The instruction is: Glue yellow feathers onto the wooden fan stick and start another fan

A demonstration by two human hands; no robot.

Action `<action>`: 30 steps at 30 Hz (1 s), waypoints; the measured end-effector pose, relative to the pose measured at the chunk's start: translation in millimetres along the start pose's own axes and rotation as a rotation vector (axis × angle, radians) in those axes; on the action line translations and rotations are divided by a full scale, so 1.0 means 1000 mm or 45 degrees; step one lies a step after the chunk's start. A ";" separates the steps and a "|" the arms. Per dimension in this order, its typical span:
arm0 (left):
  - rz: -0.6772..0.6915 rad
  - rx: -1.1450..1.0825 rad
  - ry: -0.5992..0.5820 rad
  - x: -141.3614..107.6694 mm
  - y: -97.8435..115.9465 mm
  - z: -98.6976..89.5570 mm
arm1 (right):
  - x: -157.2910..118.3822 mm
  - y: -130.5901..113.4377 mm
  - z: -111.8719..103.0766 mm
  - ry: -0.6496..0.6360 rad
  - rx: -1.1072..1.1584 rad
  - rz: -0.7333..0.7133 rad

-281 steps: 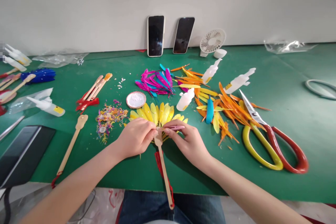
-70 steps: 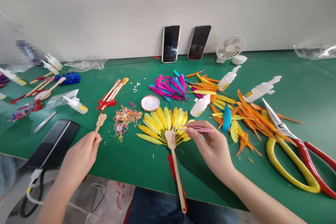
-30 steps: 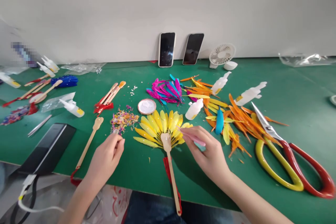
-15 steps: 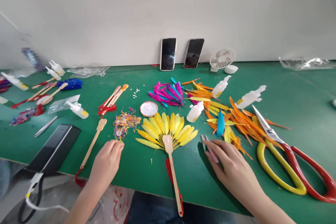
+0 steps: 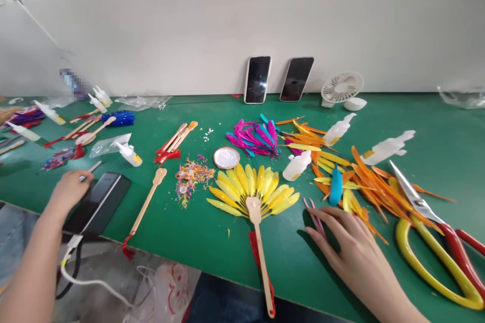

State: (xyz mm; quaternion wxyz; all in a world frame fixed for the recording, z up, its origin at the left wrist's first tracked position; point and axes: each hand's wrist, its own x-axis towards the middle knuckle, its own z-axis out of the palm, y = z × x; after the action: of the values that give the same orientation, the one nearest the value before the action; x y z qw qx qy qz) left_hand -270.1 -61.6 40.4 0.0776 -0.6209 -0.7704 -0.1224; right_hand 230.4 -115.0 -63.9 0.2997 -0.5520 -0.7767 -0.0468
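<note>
My left hand (image 5: 71,191) is at the far left beside a black power bank (image 5: 113,193), its fingers closed on the near end of silver tweezers (image 5: 95,166). Pink tweezers (image 5: 317,222) are held between the thumb and fingers of my right hand (image 5: 350,245), with their tips apart just above the table. Between my hands lies a fan of yellow feathers (image 5: 250,181) on a wooden handle (image 5: 262,257) with a red tassel. Small pale dots show on the feathers. Behind the fan stands a small round dish (image 5: 226,158) of white stuff.
Colourful scraps (image 5: 194,177) and a bare wooden handle (image 5: 149,201) lie left of the fan. Magenta feathers (image 5: 253,136), orange feathers (image 5: 379,186), a glue bottle (image 5: 296,165) and large scissors (image 5: 420,204) are right. Phones (image 5: 257,79) and a small fan (image 5: 343,87) stand behind.
My left hand has moved left, from beside the colourful scraps to the silver tweezers, and taken hold of them. My right hand keeps the pink tweezers. The view has turned slightly left.
</note>
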 end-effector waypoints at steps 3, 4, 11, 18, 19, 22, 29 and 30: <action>-0.136 -0.123 -0.082 0.008 -0.016 0.011 | 0.001 0.000 0.000 0.002 -0.010 0.007; -0.190 -0.115 -0.083 0.010 -0.017 0.013 | 0.001 0.000 0.000 0.000 -0.014 0.006; -0.394 0.199 -0.206 0.016 -0.006 0.017 | 0.002 0.000 0.000 -0.015 -0.012 0.033; -0.467 -0.078 -0.155 0.010 0.034 -0.027 | 0.005 -0.006 -0.012 0.133 0.147 0.095; -0.548 -0.181 -0.055 0.004 0.047 -0.035 | 0.007 -0.009 -0.015 0.199 0.195 0.134; -0.479 -0.990 0.058 -0.024 0.101 -0.040 | 0.016 -0.025 -0.022 0.347 0.424 0.312; -0.328 -2.051 -1.126 -0.080 0.236 0.010 | 0.071 -0.072 -0.014 -0.294 1.284 0.355; -0.350 -2.136 -1.216 -0.082 0.247 0.015 | 0.078 -0.075 -0.012 -0.370 1.376 0.312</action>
State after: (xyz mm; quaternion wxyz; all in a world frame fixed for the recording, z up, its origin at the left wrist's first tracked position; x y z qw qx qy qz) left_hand -10.5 -85.2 26.6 -0.7251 -0.3635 -0.4491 -0.3747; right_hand 152.9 -84.4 5.6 0.4328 -0.4073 -0.6538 0.4683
